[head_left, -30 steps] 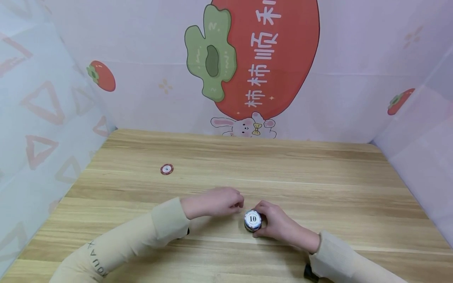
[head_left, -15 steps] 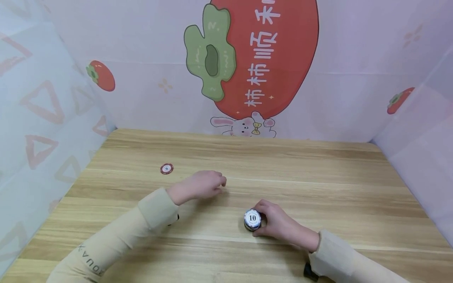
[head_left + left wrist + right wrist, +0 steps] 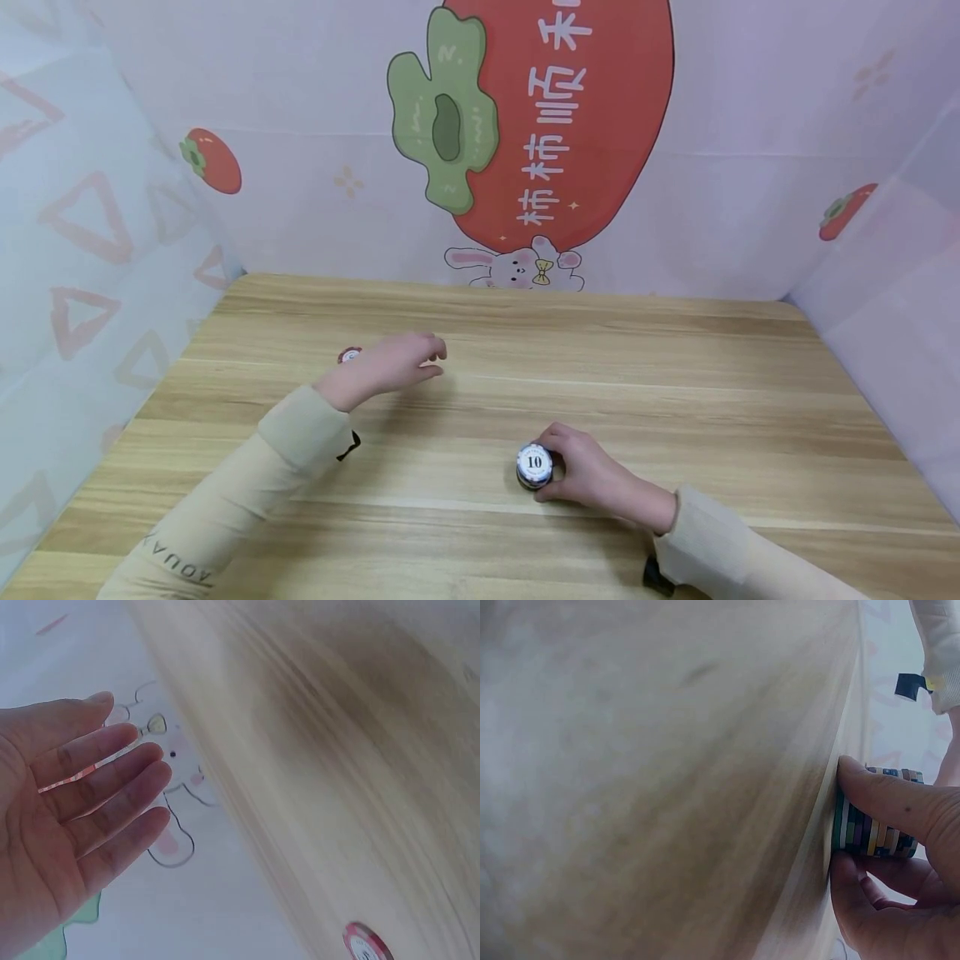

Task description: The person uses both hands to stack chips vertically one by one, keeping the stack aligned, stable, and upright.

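My right hand (image 3: 588,471) grips a stack of poker chips (image 3: 534,465) on the table, thumb on the near side and fingers on the far side. The top chip is white and blue and reads 10. From the side, in the right wrist view, the stack (image 3: 877,832) has several chips with green, black and yellowish edges. My left hand (image 3: 390,365) hovers over the table with nothing in it. Its fingers (image 3: 112,784) are relaxed and spread apart in the left wrist view. Partly covered by that hand is a red poker chip (image 3: 349,354), lying flat.
The wooden table (image 3: 675,375) runs back to a printed cloth wall (image 3: 300,225) with a big red persimmon. Cloth walls also stand at the left and right sides. Black wrist straps show below both sleeve cuffs.
My left hand has moved left and away from me, from beside the chip stack to near the red chip, and its fingers have loosened. The right hand keeps its grip in place.
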The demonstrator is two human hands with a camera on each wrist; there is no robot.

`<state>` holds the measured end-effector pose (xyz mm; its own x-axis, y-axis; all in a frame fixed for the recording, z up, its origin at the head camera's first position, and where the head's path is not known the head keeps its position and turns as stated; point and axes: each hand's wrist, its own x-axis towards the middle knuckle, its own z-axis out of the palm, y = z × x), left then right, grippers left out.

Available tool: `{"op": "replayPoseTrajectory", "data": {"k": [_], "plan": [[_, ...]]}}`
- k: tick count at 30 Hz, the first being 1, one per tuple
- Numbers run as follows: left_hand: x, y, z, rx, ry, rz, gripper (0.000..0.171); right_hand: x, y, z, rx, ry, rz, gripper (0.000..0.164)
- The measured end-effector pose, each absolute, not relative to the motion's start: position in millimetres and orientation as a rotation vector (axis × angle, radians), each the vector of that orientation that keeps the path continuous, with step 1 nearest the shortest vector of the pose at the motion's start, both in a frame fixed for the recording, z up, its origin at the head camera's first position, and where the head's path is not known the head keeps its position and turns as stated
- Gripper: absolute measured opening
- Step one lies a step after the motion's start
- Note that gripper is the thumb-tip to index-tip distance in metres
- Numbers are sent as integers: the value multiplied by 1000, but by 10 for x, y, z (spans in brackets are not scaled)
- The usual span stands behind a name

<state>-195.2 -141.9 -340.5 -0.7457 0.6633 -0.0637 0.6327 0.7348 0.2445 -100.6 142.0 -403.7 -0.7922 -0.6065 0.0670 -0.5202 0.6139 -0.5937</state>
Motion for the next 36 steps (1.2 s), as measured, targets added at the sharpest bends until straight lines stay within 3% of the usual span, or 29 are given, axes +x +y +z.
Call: {"op": "replayPoseTrajectory", "data": {"k": [27,36], "plan": [[-2162,-2217,-3528,489,2868,425,28,-998,1427,-4054,-958,2690,-933,45],[-2199,-2372,-3601,393,2846,437,11,-1005,1421,-4039,-956,2692,-917,45]]}}
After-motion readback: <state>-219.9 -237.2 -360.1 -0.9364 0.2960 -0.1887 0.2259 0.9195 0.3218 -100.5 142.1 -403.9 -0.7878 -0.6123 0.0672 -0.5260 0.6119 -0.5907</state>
